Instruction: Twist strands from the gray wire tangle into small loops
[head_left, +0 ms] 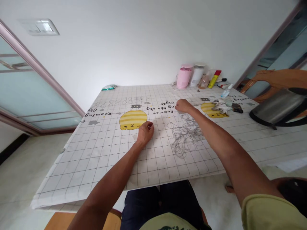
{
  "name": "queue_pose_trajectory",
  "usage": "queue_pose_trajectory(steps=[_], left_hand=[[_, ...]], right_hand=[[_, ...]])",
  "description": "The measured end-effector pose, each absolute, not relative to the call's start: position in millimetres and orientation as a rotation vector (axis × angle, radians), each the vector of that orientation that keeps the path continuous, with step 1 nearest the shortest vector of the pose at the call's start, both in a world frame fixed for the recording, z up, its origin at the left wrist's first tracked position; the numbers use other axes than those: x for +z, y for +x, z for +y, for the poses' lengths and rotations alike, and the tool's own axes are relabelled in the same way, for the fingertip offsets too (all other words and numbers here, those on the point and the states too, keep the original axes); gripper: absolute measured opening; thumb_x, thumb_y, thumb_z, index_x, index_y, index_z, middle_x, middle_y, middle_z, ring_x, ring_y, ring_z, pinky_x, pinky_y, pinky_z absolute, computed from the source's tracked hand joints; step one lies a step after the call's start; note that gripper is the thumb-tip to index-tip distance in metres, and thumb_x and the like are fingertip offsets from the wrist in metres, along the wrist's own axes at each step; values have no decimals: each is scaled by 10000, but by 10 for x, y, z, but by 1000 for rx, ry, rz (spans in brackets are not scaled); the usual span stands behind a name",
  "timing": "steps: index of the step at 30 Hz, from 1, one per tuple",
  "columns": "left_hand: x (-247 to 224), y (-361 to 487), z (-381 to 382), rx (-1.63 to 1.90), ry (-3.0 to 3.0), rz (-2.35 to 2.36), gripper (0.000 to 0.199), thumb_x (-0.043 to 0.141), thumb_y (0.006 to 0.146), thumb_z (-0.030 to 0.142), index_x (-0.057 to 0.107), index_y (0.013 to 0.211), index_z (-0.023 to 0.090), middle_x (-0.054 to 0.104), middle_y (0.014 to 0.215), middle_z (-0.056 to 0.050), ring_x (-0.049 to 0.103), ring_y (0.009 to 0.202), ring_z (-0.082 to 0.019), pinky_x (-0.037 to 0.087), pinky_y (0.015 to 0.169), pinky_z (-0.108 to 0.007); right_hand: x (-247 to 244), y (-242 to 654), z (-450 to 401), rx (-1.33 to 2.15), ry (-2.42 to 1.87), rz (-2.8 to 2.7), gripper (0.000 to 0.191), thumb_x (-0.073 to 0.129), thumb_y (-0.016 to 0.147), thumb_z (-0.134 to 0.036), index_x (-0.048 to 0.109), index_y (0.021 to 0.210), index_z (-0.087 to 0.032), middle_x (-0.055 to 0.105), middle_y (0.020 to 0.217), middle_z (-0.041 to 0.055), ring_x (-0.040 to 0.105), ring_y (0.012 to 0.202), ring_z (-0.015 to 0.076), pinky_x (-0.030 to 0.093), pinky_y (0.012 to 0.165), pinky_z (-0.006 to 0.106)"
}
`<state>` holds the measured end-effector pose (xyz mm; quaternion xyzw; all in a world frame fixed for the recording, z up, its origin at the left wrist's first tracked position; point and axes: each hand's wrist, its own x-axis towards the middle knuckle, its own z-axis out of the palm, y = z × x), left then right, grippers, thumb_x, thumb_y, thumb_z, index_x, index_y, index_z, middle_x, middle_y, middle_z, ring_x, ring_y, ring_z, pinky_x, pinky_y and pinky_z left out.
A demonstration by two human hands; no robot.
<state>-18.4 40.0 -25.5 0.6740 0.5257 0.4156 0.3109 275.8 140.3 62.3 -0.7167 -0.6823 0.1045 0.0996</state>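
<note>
One loose tangle of thin dark thread (185, 135), lying on a white grid-patterned tablecloth (105, 153); bare left hand (145, 131), fingers curled, to the tangle's left; bare right hand (183, 106), fisted, at its far edge. Right of the tangle, one brushed-metal kettle with black handle (275, 107); beyond the tangle, one pink cylindrical container (183, 79).

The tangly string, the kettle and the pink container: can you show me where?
Tangled string (185, 135): head view, middle of the tangle.
Kettle (278, 109): head view, metal side.
Pink container (183, 79): head view, front wall.
</note>
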Motion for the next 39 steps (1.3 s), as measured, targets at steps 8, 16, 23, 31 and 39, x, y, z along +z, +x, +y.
queue_pose_trajectory(steps=[8,16,23,31,39], left_hand=[[-222,-247,414,1186,1745,1396,151,610,962,286,713,1017,191,771,980,-74,695,785,-192,589,793,-346],[-192,-290,294,1398,1999,1319,350,626,1016,336,628,1328,179,700,1214,-126,676,871,-173,590,781,-325],[-3,-289,134,1455,2401,1140,515,678,1029,388,576,1515,252,612,1489,-153,548,1392,-292,441,1178,-497],[52,-369,149,1218,2459,1042,255,643,1050,374,783,1244,285,769,1257,-100,642,1209,-278,432,1116,-518],[99,-326,145,1294,1656,879,301,719,971,477,831,945,199,786,945,-88,694,835,-203,589,815,-386]], right_hand=[[1024,2994,1093,319,-1891,-1911,41,709,855,-154,738,881,-143,743,752,61,649,662,169,446,611,242],[1031,2631,804,1164,-1414,-1549,164,745,931,-231,617,861,-157,791,889,151,742,653,195,489,522,250],[744,1985,559,1644,-1399,-1255,275,832,780,-212,571,698,-185,617,580,21,504,423,105,239,346,223],[464,1706,452,1918,-1277,-1117,130,694,820,-198,613,720,-175,341,449,-86,277,369,71,200,356,212],[370,1820,358,1691,-1305,-1404,279,770,891,-417,656,783,-186,451,475,-44,414,392,105,178,364,233]])
